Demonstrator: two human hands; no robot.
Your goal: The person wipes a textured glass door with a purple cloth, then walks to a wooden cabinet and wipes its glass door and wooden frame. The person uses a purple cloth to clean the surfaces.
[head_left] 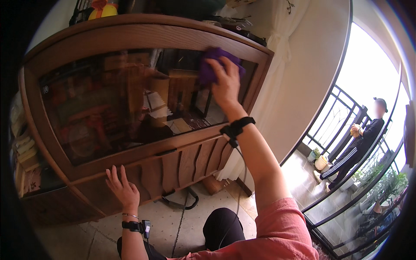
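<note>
A purple cloth (210, 70) is pressed by my right hand (227, 83) against the upper right of a glass pane (182, 107). The pane is set in the front of a brown wooden cabinet (107, 35), with books or boxes dimly visible behind reflections. My left hand (123, 187) rests on the cabinet front below the pane, fingers spread, holding nothing. Right of it runs a lower panel (185, 162) with wavy vertical grooves. A dark handle (166, 152) sits between pane and panel. Both wrists wear black straps with cables.
A yellow toy (103, 11) and dark items stand on the cabinet top. A black curved bar (182, 206) lies low on the tiled floor (169, 224). A white curtain (276, 48) hangs at right. Beyond the glass door, a person (370, 130) stands on a balcony near potted plants (377, 178).
</note>
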